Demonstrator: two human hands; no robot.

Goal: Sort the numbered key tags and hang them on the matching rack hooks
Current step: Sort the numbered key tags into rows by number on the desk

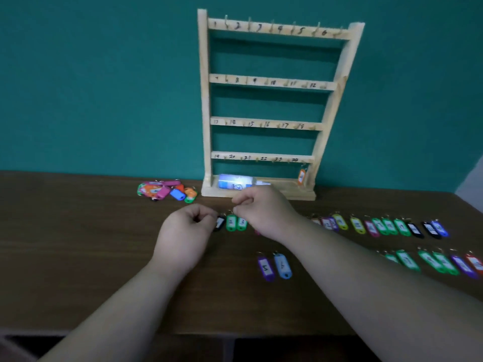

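Head view — left hand, right hand, tags

dim, soft overall | glare on bottle | wide-angle bowing (edges) | tags blurred

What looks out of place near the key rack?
A plastic bottle lies on its side in the base of the wooden rack, unrelated to sorting. Left of it, a jumbled heap of tags sits apart from the neat rows.

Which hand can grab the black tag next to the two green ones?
Probably left: the left hand is curled right beside that black tag, while the right hand sits by the green tags.
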